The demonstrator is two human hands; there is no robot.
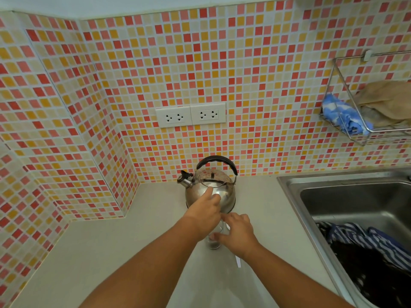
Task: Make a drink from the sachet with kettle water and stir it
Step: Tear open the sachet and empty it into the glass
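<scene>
Tiled wall (200,70): a mosaic of red, pink, orange and cream squares covers the wall behind the counter and wraps around the corner at left.
Counter (138,236): a pale, plain worktop runs from the tiled corner to the sink's edge.
Sink (347,196): a steel basin is set into the counter at right, with a blue-and-white striped cloth (364,238) lying in it over something dark.
Wire rack (347,121): fixed to the wall at upper right, it holds a blue-and-white cloth and a beige one.
Sockets (190,115): two white double outlets sit side by side on the wall above the kettle.
Kettle (209,185): a polished steel whistling kettle with a black arched handle stands upright on the counter near the wall, spout pointing left.
Left hand (205,215): it reaches forward over the glass, fingers loosely curled, fingertips against the kettle's body; whether it grips anything cannot be told.
Right hand (238,236): its fingers curl at the glass's right side, touching it; a firm hold cannot be confirmed.
Glass (214,241): a small clear tumbler stands just in front of the kettle, between the two hands, with something dark at its bottom.
White strip (238,261): a thin pale sliver lies on the counter below the right wrist; whether it is the sachet cannot be told.
</scene>
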